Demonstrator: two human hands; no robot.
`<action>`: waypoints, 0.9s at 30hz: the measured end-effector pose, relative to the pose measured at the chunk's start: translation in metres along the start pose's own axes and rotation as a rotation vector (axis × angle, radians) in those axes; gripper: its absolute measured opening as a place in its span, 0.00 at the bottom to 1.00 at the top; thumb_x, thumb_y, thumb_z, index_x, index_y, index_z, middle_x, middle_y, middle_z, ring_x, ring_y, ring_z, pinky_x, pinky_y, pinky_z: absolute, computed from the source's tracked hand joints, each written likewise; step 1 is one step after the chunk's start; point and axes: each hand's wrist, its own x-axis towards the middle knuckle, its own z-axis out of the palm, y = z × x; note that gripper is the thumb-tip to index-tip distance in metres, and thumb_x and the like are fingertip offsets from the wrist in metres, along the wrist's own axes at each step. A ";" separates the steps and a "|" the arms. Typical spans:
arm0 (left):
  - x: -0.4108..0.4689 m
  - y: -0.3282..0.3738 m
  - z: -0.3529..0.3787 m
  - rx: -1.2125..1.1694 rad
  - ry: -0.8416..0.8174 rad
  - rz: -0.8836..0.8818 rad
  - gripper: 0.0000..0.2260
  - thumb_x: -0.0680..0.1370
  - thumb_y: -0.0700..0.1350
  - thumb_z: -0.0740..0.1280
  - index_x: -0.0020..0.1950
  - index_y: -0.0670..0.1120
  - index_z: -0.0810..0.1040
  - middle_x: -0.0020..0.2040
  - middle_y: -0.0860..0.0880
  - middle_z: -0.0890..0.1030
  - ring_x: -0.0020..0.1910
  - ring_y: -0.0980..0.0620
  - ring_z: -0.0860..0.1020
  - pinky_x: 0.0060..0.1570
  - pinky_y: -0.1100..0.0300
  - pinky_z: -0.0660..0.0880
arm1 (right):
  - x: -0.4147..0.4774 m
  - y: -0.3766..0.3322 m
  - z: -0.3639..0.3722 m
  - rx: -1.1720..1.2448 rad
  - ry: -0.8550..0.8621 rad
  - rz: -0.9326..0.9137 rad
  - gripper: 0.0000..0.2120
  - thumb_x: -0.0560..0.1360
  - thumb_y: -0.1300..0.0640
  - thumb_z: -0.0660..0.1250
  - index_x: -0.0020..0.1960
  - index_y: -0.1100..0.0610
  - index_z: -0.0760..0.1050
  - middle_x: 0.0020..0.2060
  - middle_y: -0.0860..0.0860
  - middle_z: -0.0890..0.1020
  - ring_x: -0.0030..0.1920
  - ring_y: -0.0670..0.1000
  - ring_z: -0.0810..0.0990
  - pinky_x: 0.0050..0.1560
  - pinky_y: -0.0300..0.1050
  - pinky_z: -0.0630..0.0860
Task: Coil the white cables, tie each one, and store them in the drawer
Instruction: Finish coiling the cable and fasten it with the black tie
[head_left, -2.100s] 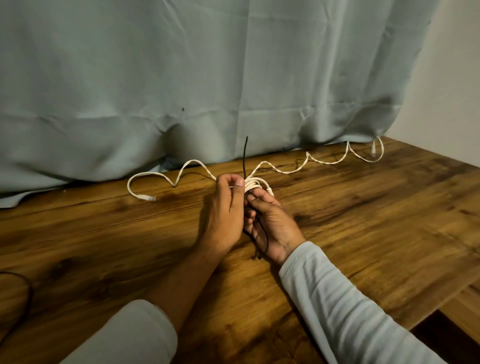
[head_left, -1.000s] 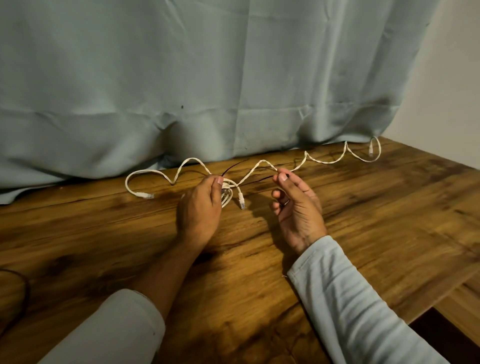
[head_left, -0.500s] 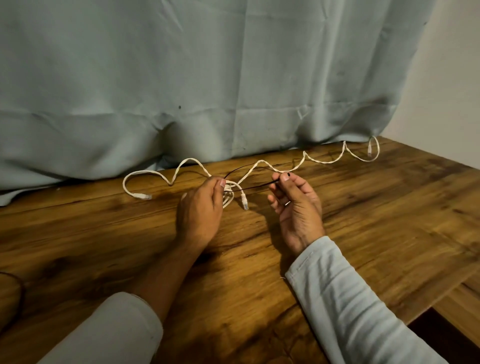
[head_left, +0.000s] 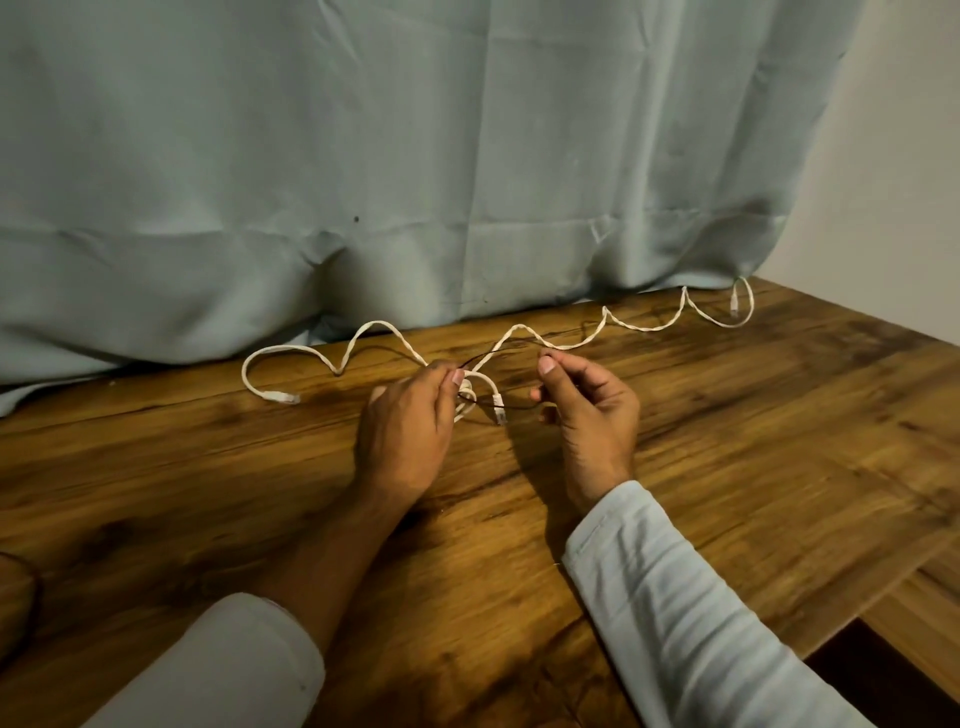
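Observation:
A small coil of white cable (head_left: 475, 395) is pinched in my left hand (head_left: 408, 426) just above the wooden table (head_left: 727, 467); one plug end hangs from the coil on its right. A thin black tie (head_left: 511, 408) runs from the coil to my right hand (head_left: 592, 415), which pinches its ends between thumb and fingers. A second white cable (head_left: 566, 343) lies uncoiled in wavy loops along the back of the table, from a plug at the left to a plug at the far right.
A pale blue curtain (head_left: 363, 182) hangs down to the table's back edge. A dark cord (head_left: 31, 592) curves in at the left edge. The table's corner and a lower wooden surface (head_left: 919, 608) are at the right.
Both hands were bunched together around the coil with the black tie sticking up. They have drawn apart: the left keeps the coil, the right has pulled the tie out sideways.

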 end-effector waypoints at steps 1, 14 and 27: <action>0.000 0.000 0.000 0.006 -0.004 0.009 0.22 0.85 0.57 0.51 0.65 0.50 0.80 0.49 0.50 0.86 0.45 0.48 0.82 0.53 0.48 0.76 | 0.000 0.000 0.000 -0.017 -0.004 -0.018 0.07 0.77 0.66 0.72 0.55 0.61 0.84 0.43 0.55 0.86 0.35 0.48 0.80 0.31 0.38 0.75; -0.001 0.003 -0.002 0.007 -0.005 0.085 0.23 0.85 0.57 0.50 0.63 0.50 0.81 0.50 0.49 0.86 0.48 0.47 0.83 0.53 0.49 0.75 | 0.000 0.001 -0.001 -0.053 -0.019 -0.047 0.08 0.77 0.64 0.74 0.55 0.58 0.86 0.45 0.53 0.88 0.40 0.49 0.81 0.31 0.38 0.76; -0.002 0.005 0.000 0.025 -0.055 0.104 0.23 0.84 0.59 0.48 0.65 0.54 0.79 0.53 0.51 0.86 0.51 0.48 0.82 0.55 0.46 0.75 | 0.000 0.003 -0.001 -0.059 -0.086 -0.079 0.10 0.76 0.68 0.72 0.56 0.67 0.84 0.48 0.54 0.88 0.40 0.43 0.83 0.38 0.33 0.77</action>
